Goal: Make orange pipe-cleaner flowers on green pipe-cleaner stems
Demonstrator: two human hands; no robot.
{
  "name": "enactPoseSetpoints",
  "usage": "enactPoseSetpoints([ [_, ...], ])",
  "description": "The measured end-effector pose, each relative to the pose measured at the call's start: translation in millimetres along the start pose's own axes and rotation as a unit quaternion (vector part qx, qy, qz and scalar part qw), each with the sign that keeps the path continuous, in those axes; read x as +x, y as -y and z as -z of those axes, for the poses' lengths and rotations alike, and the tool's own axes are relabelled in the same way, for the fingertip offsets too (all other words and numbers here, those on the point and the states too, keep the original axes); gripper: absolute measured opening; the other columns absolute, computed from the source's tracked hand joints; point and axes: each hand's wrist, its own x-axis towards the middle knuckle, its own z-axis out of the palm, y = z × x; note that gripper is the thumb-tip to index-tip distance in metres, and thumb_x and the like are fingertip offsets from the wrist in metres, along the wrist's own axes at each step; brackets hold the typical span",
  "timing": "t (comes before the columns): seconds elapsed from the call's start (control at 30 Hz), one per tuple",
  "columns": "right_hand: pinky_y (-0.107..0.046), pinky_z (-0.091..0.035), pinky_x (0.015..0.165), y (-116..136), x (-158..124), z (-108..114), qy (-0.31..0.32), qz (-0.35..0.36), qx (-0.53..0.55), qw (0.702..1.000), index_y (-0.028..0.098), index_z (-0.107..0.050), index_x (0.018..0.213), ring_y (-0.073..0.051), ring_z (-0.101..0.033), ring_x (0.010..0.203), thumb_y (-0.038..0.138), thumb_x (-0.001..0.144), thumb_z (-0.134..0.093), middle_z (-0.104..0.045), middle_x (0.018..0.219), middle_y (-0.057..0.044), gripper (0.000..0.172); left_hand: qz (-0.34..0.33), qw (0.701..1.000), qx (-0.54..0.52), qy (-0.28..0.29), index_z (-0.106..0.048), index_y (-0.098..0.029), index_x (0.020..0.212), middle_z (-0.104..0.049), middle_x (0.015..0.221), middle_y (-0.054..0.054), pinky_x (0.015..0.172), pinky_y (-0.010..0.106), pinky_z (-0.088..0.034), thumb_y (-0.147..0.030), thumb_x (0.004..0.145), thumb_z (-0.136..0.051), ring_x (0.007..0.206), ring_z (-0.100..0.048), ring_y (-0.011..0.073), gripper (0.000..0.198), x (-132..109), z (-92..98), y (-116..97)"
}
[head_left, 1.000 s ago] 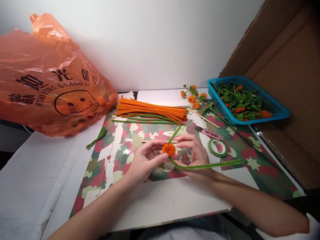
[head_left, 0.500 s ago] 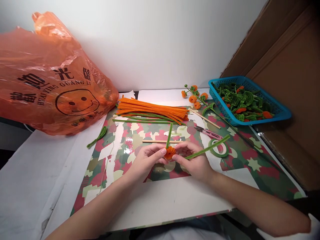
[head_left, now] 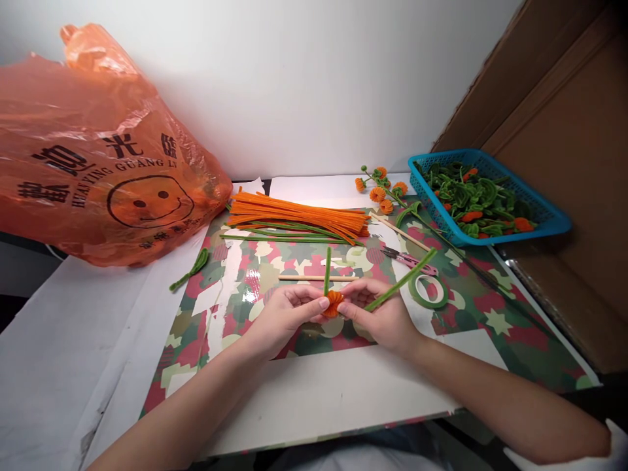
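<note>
Between my two hands is a small orange pipe-cleaner flower (head_left: pixel 333 303) with curled, ridged petals. My left hand (head_left: pixel 289 314) pinches its left side between thumb and fingers. On its right side, the thumb and fingers of my right hand (head_left: pixel 380 314) press against it. One green pipe cleaner (head_left: pixel 328 269) rises upright behind the flower. Another green pipe-cleaner length (head_left: pixel 403 280) slants up to the right out of my right hand. How these green pieces join the flower is hidden by the fingers. A wooden stick (head_left: pixel 318 279) lies just beyond my hands.
Orange pipe cleaners (head_left: pixel 294 214) lie bundled at the back. Pink-handled pliers (head_left: pixel 415 263) and green tape (head_left: pixel 428 292) sit to the right. Behind them are a finished flower stem (head_left: pixel 392 193) and a blue basket (head_left: pixel 490 239) of green and orange pieces. An orange bag (head_left: pixel 98 157) stands left, near a green leaf (head_left: pixel 196 265).
The upright green piece has shifted slightly left and straightened. The slanting one has swung up and left, and the flower has turned a little. Both hands keep their hold.
</note>
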Motion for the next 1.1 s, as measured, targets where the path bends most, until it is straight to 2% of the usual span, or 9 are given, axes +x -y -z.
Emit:
enactPoseSetpoints([
  [0.17,-0.024,-0.058,0.063,-1.8,1.1,-0.5,-0.018,-0.004,-0.002,1.000,0.020,-0.066,0.084,-0.013,-0.066,0.069,0.023,0.071,-0.075,-0.069,0.076,-0.001,0.016,-0.002,1.000,-0.014,-0.010,-0.072,-0.015,0.073,-0.072,0.075,0.004,0.064,0.022,-0.054,-0.033,0.071,-0.077,0.065,-0.065,0.0114,0.019,0.6,-1.8,0.3],
  [0.37,-0.024,-0.056,0.057,5.7,5.2,-0.3,-0.033,-0.022,-0.013,0.999,0.019,-0.065,0.081,-0.012,-0.062,0.061,0.026,0.066,-0.078,-0.066,0.072,-0.001,0.021,0.026,0.999,-0.036,0.001,-0.074,-0.011,0.081,-0.072,0.072,0.009,0.061,0.023,-0.055,-0.044,0.073,-0.073,0.065,-0.067,0.0153,0.034,0.2,-4.4,-3.3],
  [0.63,-0.025,-0.056,0.059,5.6,5.5,0.9,-0.034,-0.044,-0.003,0.998,0.019,-0.065,0.080,-0.014,-0.064,0.065,0.025,0.065,-0.079,-0.066,0.073,0.000,0.022,0.006,1.000,0.021,0.009,-0.071,-0.012,0.081,-0.072,0.074,0.005,0.066,0.020,-0.054,-0.041,0.077,-0.072,0.068,-0.067,0.0120,0.029,0.5,-0.3,-0.7],
  [0.9,-0.024,-0.056,0.056,4.5,5.4,0.1,-0.044,-0.055,-0.003,0.998,0.018,-0.064,0.078,-0.013,-0.063,0.061,0.024,0.063,-0.079,-0.065,0.071,0.000,0.022,-0.023,0.998,0.053,-0.007,-0.069,-0.013,0.074,-0.068,0.072,0.002,0.065,0.020,-0.054,-0.039,0.079,-0.070,0.065,-0.064,0.0098,0.026,-0.3,-1.5,-0.1],
  [1.1,-0.026,-0.057,0.056,5.8,5.1,1.0,-0.042,-0.087,0.025,0.995,0.018,-0.063,0.079,-0.013,-0.063,0.061,0.034,0.065,-0.079,-0.064,0.071,0.000,0.027,-0.022,1.000,0.002,-0.018,-0.069,-0.014,0.075,-0.070,0.075,0.004,0.066,0.020,-0.054,-0.040,0.078,-0.070,0.064,-0.063,0.0098,0.027,1.4,-1.7,3.1],
])
